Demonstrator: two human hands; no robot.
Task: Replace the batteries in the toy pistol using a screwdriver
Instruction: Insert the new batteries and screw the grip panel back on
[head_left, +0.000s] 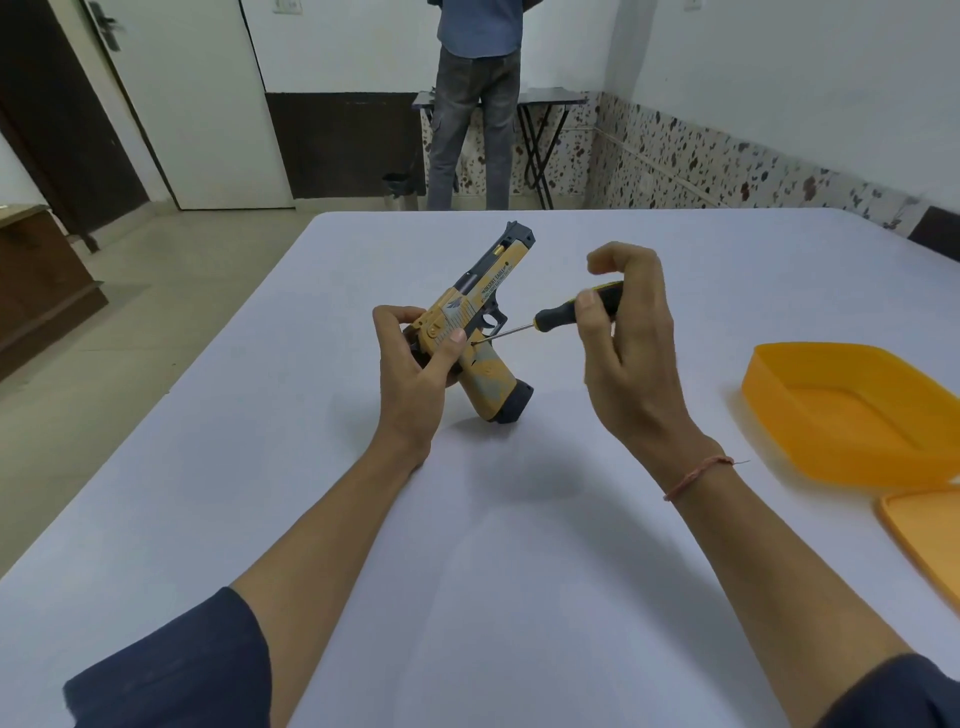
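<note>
Pistol looks like a hard plastic toy, so my guess is it's light, stiff and a bit slick. It'll want to twist away the moment the screwdriver pushes on it. Best place to hold is where the left hand already has it, fingers wrapped round the back of the slide and frame, thumb on the side right next to the screw spot.

It sits mid-surface, butt seemingly resting down, grip slanting down to the right. The barrel axis runs up and away from the person, muzzle tipped a little right.

The right hand pinches the screwdriver handle between thumb and fingers, index curled above it. The shaft lies nearly flat, tip to the left, meeting the frame just above the grip. Can't tell if it's seated in a screw, too small.
</note>
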